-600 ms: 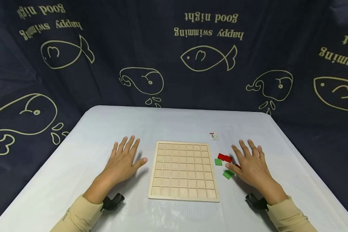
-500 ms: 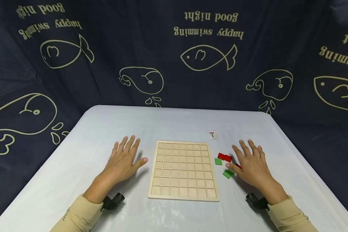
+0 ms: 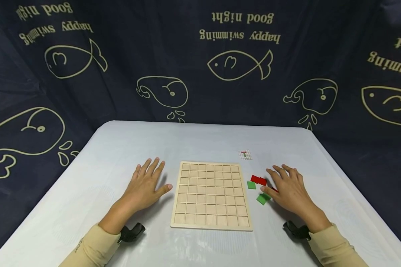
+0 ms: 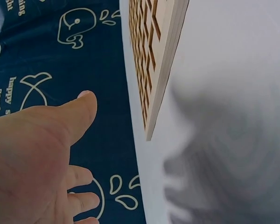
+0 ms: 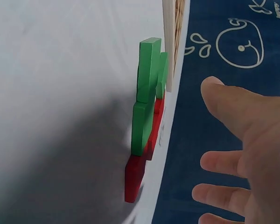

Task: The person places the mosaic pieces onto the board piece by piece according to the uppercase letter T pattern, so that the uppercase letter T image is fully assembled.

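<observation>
The person's left hand [image 3: 142, 191] has edged a little nearer the wooden board [image 3: 211, 194] since half a second ago, its fingertips slightly further to the right. It is spread wide, fingers apart and thumb out towards the board's left edge, hovering above the worktop [image 3: 153, 137] with its shadow set apart from it.

The right hand [image 3: 290, 193] has changed more in shape: the fingers, straighter before, are now drawn in and gently bent. It too is wide, thumb held away from the fingers, raised over the worktop beside the small tiles and apart from them.

Those tiles look just as they did, between the board and the right hand. Two red tiles [image 3: 255, 179] touch each other, with a single green tile [image 3: 251, 185] just below. Nearer the person are two more green tiles [image 3: 261, 199], touching, close by the thumb. Another red tile [image 3: 275, 190] shows partly from under the hand; the right wrist view has it next to the green pair.

The board lies flat between the two hands, its grid of shallow squares facing up, unmoved. A little card [image 3: 245, 155] with a red and green pattern remains beyond its far right corner.
</observation>
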Available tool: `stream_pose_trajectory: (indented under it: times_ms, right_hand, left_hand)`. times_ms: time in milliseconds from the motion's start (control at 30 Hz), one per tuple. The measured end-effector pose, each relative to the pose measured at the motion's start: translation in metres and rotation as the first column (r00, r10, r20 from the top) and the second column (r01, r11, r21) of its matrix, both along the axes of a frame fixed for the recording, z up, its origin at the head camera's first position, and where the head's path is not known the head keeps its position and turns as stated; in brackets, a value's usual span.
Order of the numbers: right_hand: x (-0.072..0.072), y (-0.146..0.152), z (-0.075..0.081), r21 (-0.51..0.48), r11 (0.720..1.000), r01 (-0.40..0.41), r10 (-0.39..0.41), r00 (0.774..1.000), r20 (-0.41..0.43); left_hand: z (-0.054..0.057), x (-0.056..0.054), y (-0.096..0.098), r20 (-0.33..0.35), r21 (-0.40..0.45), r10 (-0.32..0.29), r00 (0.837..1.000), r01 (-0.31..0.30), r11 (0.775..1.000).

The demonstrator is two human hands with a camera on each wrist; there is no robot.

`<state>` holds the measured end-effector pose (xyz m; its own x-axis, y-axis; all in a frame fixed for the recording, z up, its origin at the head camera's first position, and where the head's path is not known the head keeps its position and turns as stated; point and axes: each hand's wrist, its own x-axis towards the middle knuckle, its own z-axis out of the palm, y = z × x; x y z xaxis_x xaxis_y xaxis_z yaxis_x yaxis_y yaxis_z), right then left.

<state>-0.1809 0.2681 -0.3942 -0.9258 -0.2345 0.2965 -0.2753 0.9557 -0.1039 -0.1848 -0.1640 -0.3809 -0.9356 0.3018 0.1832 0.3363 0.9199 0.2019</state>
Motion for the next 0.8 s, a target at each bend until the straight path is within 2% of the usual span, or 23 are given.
stream_pose_trajectory:
  times_ms: [433, 800]
  right_hand:
    - [-0.006, -0.002, -0.002, -0.089, 0.996, -0.005, 0.006, 1.0, 0.017]
    - [-0.012, -0.002, -0.006, -0.153, 0.988, -0.015, 0.018, 1.0, 0.017]
  left_hand:
    - [-0.003, 0.0, 0.002, -0.003, 0.017, -0.03, 1.0, 0.03, 0.999]
    - [-0.008, -0.002, 0.003, 0.034, 0.065, -0.116, 0.993, 0.113, 0.991]
